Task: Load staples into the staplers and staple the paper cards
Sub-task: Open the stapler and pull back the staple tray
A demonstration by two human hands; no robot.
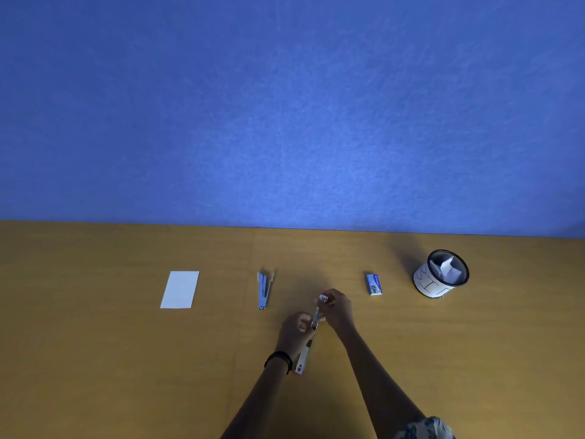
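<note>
My left hand [296,327] is curled round the middle of the silver stapler [303,359], which is swung open into 1 long line running from beside my left wrist out toward the blue wall [285,106]. My right hand [338,308] pinches its far end between thumb and fingertips; whether a strip of staples sits in that pinch is too small to tell. The stapler's near end hangs low over the wooden table [95,359], just beside the black band [280,359] on my left wrist. To the left, apart from my hands, a 2nd stapler [264,291] lies on the table with its arms spread in a narrow V. Further left, 1 white paper card [179,289] lies flat. Right of my hands sits a small blue staple box [374,284], and beyond it a black mesh cup [427,285] with a white label, crumpled paper inside.
</note>
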